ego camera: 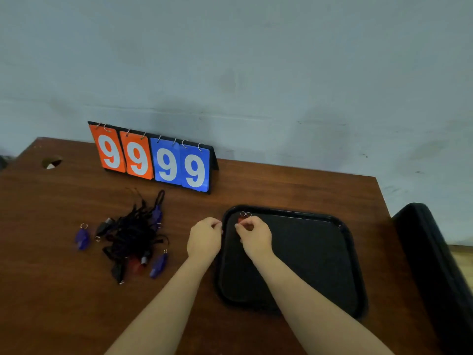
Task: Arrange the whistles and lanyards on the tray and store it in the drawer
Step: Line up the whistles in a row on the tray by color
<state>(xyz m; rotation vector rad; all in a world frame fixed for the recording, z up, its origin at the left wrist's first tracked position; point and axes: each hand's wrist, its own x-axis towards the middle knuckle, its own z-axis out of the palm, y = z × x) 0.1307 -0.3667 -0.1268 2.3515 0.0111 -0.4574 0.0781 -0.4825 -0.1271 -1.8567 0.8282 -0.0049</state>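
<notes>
Both bare forearms reach forward from the near edge, the hands close together but not touching. The left hand (204, 239) sits knuckles-up with its fingers curled at the left rim of the black plastic tray (344, 228); whether it grips the rim or anything else cannot be told. The right hand (253, 237) hovers over the tray's far-left corner, thumb and fingers curled in a pinch on a small red plastic whistle (240, 220). Two thin metal split rings (245, 214) show just beyond its fingertips.

The tray is a matte, rounded rectangle with a raised lip, lying on the right half of the dark brown wood-grain table (64, 303).

To the left lies a tangled heap of black cord lanyards (133, 234), with glossy purple plastic whistles (82, 238) beside and among it, one well apart at the far left. Another red whistle and some black ones lie at the heap's edges.

At the far side stands a flip scoreboard (153, 160), two orange and two blue cards each reading 9, against a grey-blue wall (256, 60).
</notes>
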